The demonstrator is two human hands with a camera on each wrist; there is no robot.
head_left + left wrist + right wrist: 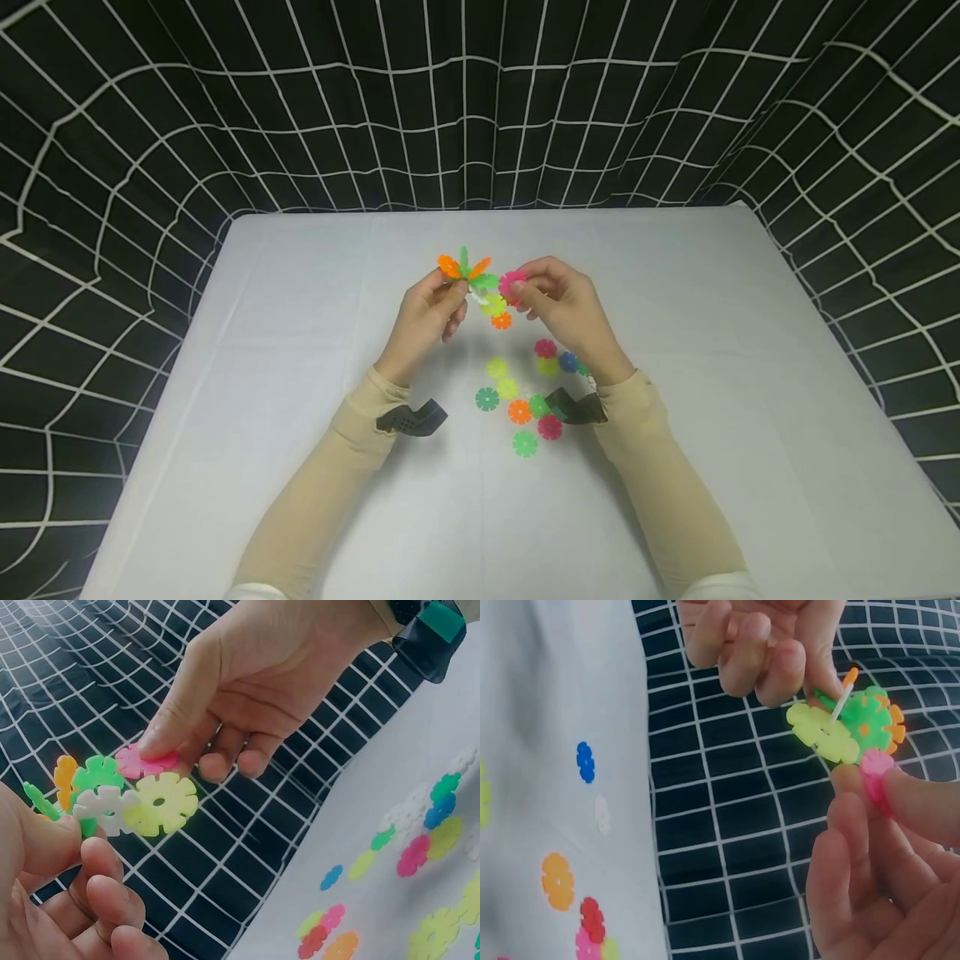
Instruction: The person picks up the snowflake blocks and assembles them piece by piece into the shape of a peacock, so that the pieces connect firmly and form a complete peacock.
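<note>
My left hand (423, 321) pinches a cluster of slotted, flower-shaped plastic discs between thumb and fingers, held above the table. In the left wrist view the cluster shows a white disc (109, 814), a yellow disc (171, 814), a green disc (97, 774) and an orange disc (63, 778). My right hand (566, 308) pinches a pink disc (508, 285) between thumb and index finger. The pink disc (875, 774) is right at the green disc (870, 724) and yellow disc (821, 733); whether their slots interlock, I cannot tell. The thumb hides part of the pink disc.
On the white table (300, 350), loose discs lie below and between the hands, among them a green disc (525, 443), an orange disc (519, 412) and a blue disc (568, 362). A black curtain with white grid lines (480, 108) stands behind the table.
</note>
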